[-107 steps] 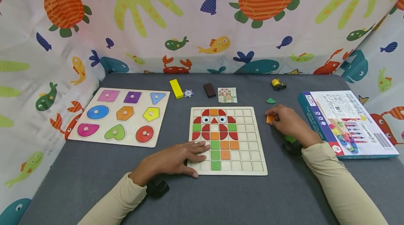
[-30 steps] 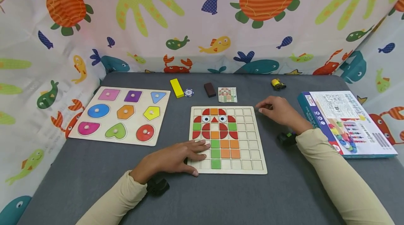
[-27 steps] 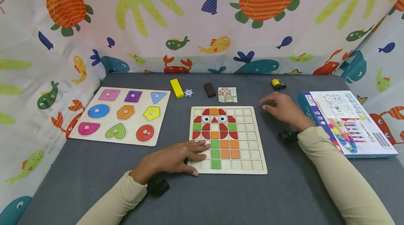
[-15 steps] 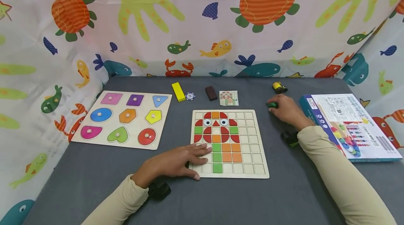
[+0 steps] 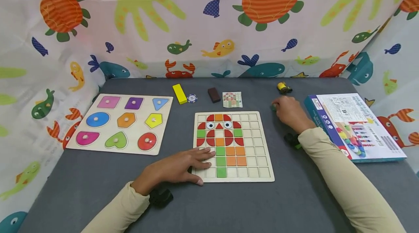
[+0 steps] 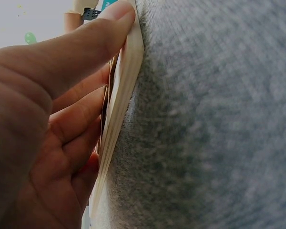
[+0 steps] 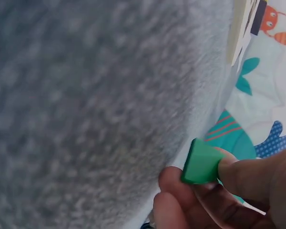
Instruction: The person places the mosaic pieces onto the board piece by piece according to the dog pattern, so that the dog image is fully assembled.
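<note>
My left hand (image 5: 181,165) rests with its fingers spread over the lower left of the wooden grid board (image 5: 258,162). In the left wrist view its thumb (image 6: 97,36) lies along the board's edge. Red, green and orange tiles form an owl-like picture on the grid. To the right of the board, my right hand (image 5: 289,113) pinches a small green tile (image 7: 200,164) between thumb and fingers, low over the grey table. The head view mostly hides that tile behind the fingers.
A knobbed shape puzzle (image 5: 160,98) lies at the left. Behind the board are a yellow block (image 5: 179,94), a poker chip (image 5: 192,98), a dark brown block (image 5: 214,95) and a picture card (image 5: 232,99). A yellow toy (image 5: 284,88) and a box (image 5: 356,127) are at the right.
An orange tile from my right hand now fills a square in the board's lower middle. That hand has gone back right and picked the green tile off the table. My left hand stays put.
</note>
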